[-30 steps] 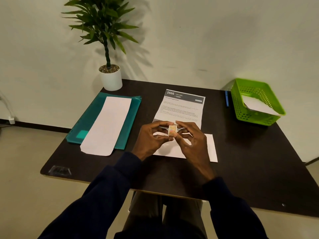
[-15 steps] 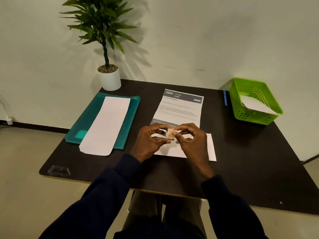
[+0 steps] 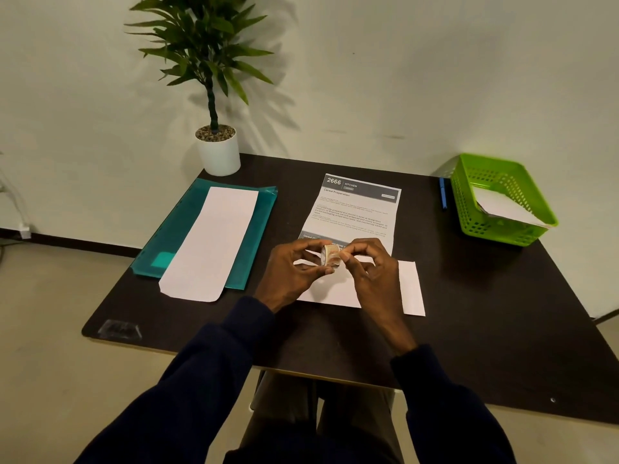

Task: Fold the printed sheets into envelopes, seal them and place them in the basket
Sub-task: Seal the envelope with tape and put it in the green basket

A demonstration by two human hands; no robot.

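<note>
A small roll of patterned tape (image 3: 331, 255) is held above the table between both hands. My left hand (image 3: 290, 272) grips it with thumb and fingers. My right hand (image 3: 372, 270) pinches at its right edge. Under the hands lies a white envelope (image 3: 409, 289), partly hidden. A printed sheet (image 3: 355, 207) headed "2666 Kitchen" lies flat just beyond them. The green basket (image 3: 469, 212) stands at the far right of the table with a white envelope (image 3: 502, 209) inside.
A teal plastic folder (image 3: 264, 226) lies on the left with a long white envelope (image 3: 211, 242) on top. A potted plant (image 3: 217, 152) stands at the back left. A blue pen (image 3: 442, 193) lies beside the basket. The dark table (image 3: 485, 323) ends near my lap.
The hands stay over the envelope and keep working the tape roll; the roll has turned slightly between the fingers. Nothing else on the table has moved.
</note>
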